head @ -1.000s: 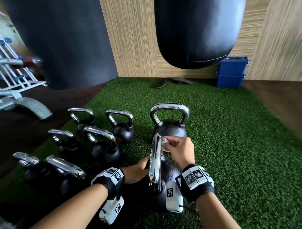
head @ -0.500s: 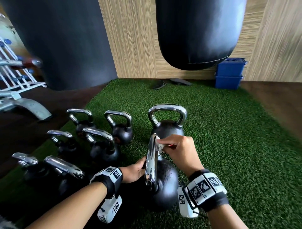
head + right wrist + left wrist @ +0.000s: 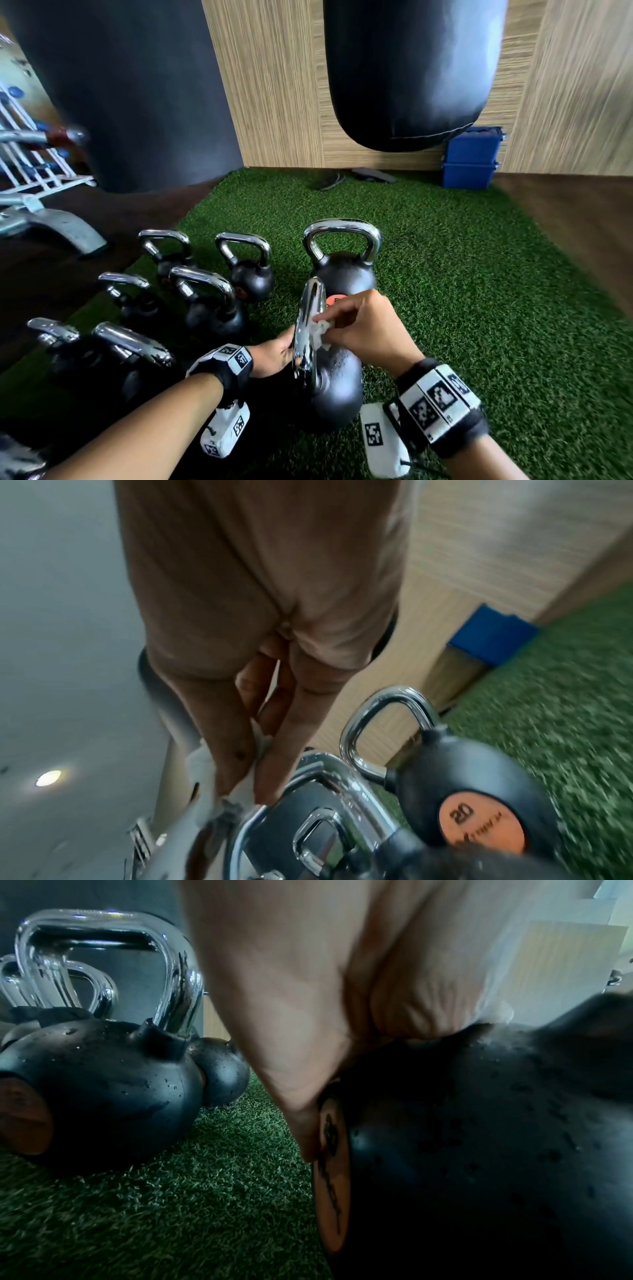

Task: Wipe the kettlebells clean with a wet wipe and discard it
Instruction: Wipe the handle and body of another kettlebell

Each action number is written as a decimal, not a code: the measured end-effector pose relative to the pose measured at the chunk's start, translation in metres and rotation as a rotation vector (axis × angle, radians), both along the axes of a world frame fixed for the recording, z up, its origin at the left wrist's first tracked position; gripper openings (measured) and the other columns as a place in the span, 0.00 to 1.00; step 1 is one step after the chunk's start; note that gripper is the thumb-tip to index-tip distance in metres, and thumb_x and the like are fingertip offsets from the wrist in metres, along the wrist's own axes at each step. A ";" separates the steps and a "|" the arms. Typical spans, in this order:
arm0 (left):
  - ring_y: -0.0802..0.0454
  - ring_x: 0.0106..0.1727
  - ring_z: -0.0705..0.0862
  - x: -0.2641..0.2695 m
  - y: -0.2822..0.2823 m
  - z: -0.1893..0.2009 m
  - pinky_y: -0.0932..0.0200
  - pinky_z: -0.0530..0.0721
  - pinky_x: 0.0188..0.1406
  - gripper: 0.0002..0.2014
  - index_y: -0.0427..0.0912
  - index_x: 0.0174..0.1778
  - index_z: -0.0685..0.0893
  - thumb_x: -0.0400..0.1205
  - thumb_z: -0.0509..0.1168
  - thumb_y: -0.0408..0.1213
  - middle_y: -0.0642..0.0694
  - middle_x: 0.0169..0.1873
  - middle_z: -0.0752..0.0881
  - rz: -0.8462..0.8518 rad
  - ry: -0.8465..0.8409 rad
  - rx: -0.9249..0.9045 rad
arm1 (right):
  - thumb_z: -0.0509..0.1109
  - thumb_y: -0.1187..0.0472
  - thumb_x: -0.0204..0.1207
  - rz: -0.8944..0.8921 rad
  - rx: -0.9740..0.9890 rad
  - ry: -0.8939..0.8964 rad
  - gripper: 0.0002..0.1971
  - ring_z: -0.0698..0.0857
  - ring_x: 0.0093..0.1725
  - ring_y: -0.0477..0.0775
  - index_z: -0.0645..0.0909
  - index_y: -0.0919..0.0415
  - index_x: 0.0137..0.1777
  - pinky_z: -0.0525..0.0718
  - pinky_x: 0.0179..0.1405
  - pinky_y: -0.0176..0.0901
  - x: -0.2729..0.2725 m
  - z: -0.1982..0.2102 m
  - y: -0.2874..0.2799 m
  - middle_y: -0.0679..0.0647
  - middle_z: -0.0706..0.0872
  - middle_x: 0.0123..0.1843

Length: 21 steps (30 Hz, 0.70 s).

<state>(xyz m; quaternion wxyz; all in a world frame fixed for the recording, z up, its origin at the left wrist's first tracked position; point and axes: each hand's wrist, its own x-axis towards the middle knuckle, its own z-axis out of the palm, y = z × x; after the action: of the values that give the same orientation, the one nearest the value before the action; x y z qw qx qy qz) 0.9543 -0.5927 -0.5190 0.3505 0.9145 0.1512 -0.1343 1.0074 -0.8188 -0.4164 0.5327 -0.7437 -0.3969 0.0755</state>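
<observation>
A black kettlebell [image 3: 337,394] with a chrome handle [image 3: 308,329] stands on the green turf right in front of me. My right hand [image 3: 359,329] pinches a white wet wipe [image 3: 317,334] against the handle's right side, about halfway down. In the right wrist view the wet wipe [image 3: 205,767] bunches under the fingertips [image 3: 270,783] beside the chrome. My left hand [image 3: 274,356] rests against the left side of the kettlebell's body [image 3: 479,1150], low beside the handle; how its fingers lie is hidden. Another large kettlebell [image 3: 344,270] with an orange label [image 3: 479,823] stands just behind.
Several smaller kettlebells [image 3: 212,308] stand in rows to the left on the turf [image 3: 479,308]. Two black punching bags [image 3: 407,68] hang ahead. Blue bins [image 3: 471,157] sit by the wooden wall. A white dumbbell rack [image 3: 30,164] stands at far left.
My right hand has slid the wipe down the handle from its top toward the middle. The left hand has stayed against the kettlebell's left side.
</observation>
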 end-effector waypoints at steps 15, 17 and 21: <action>0.42 0.85 0.65 0.001 -0.001 -0.010 0.54 0.64 0.84 0.32 0.36 0.86 0.57 0.89 0.63 0.41 0.32 0.83 0.67 0.050 -0.060 -0.087 | 0.88 0.67 0.55 0.061 -0.130 0.099 0.11 0.85 0.31 0.36 0.92 0.57 0.36 0.83 0.34 0.29 -0.019 -0.055 -0.011 0.48 0.92 0.33; 0.45 0.84 0.66 0.000 -0.003 -0.008 0.49 0.63 0.85 0.32 0.39 0.87 0.57 0.90 0.63 0.40 0.37 0.82 0.68 0.046 -0.078 -0.105 | 0.86 0.66 0.58 0.057 -0.184 0.006 0.10 0.84 0.32 0.33 0.92 0.55 0.37 0.77 0.34 0.22 -0.016 -0.058 -0.008 0.46 0.91 0.34; 0.45 0.84 0.66 -0.003 -0.002 -0.009 0.49 0.60 0.86 0.29 0.37 0.87 0.57 0.91 0.60 0.36 0.37 0.83 0.67 0.086 -0.076 -0.082 | 0.81 0.69 0.61 0.167 -0.237 -0.129 0.12 0.85 0.35 0.33 0.93 0.54 0.42 0.75 0.38 0.19 -0.005 -0.055 -0.001 0.48 0.92 0.39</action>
<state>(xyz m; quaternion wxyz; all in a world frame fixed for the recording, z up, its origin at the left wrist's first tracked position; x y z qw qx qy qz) 0.9512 -0.5949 -0.5280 0.3985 0.8965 0.1712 -0.0903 1.0028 -0.8199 -0.4712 0.4065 -0.7689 -0.4792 0.1179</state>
